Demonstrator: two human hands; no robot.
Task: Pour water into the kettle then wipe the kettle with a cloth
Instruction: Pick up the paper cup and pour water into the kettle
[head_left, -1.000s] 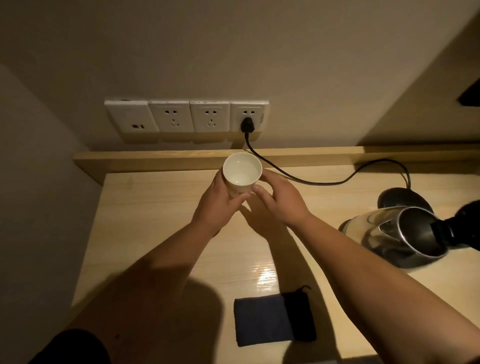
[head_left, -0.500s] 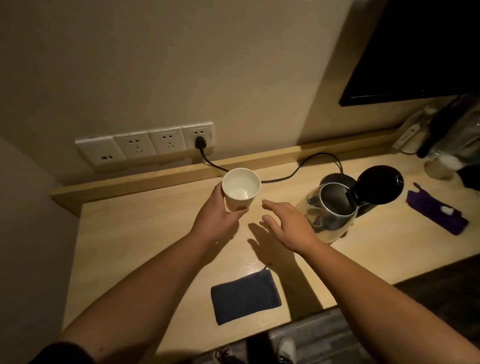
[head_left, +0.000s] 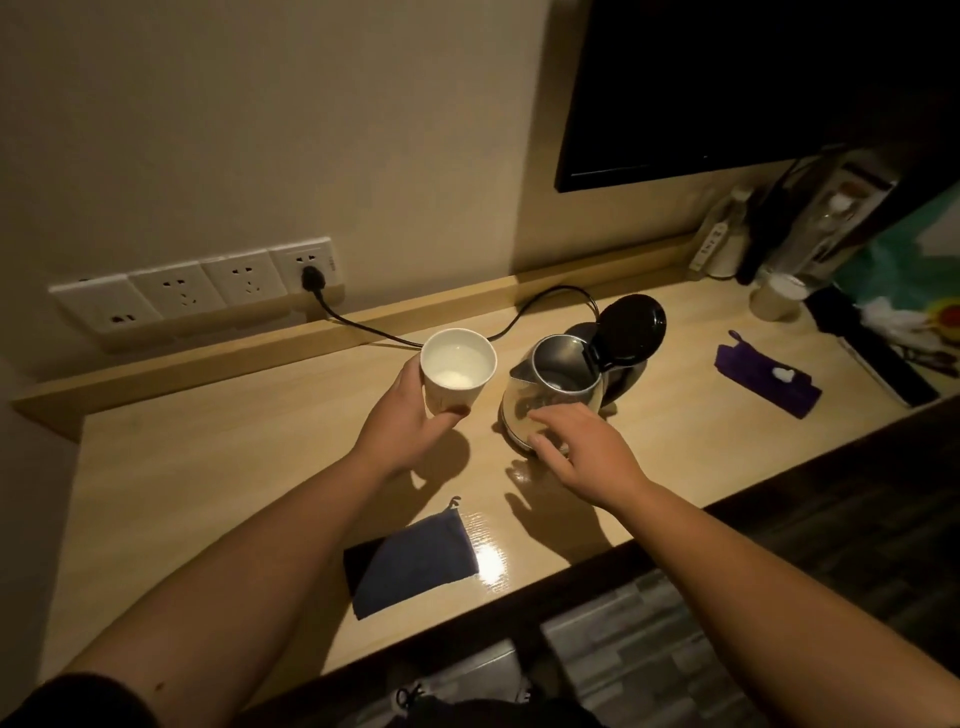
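White paper cup (head_left: 457, 368) sits in my left hand (head_left: 408, 427), my fingers curled round its side and my thumb pressed at its front near the base; it is upright, raised off the wooden desk (head_left: 218, 467), and holds clear water partway up. My right hand (head_left: 584, 448) is spread, fingers apart and loosely bent, with the fingertips (head_left: 540, 441) at the near lower wall of the kettle (head_left: 553, 392). They look to be touching the metal, but I cannot tell for sure, and the hand grips nothing.

One kettle stands on the desk just right of the cup, apart from it. It is shiny stainless steel, its spout (head_left: 519, 375) turned toward the cup, and its black lid (head_left: 631, 330) is tipped up and back, leaving the mouth wide open. Its inside looks dark; whether there is water in it I cannot tell. A black cord (head_left: 363, 327) runs from behind it along the back ledge to a plug (head_left: 313, 278) in the rightmost of four white wall sockets (head_left: 176, 293).

One dark blue cloth (head_left: 415, 564) lies flat near the front edge of the desk, below my left wrist and well apart from the kettle. A single purple pouch (head_left: 766, 373) lies further right. I count one cup in hand and a pale lidded tub (head_left: 779, 297) at the far right corner, amid clutter too dim to name.
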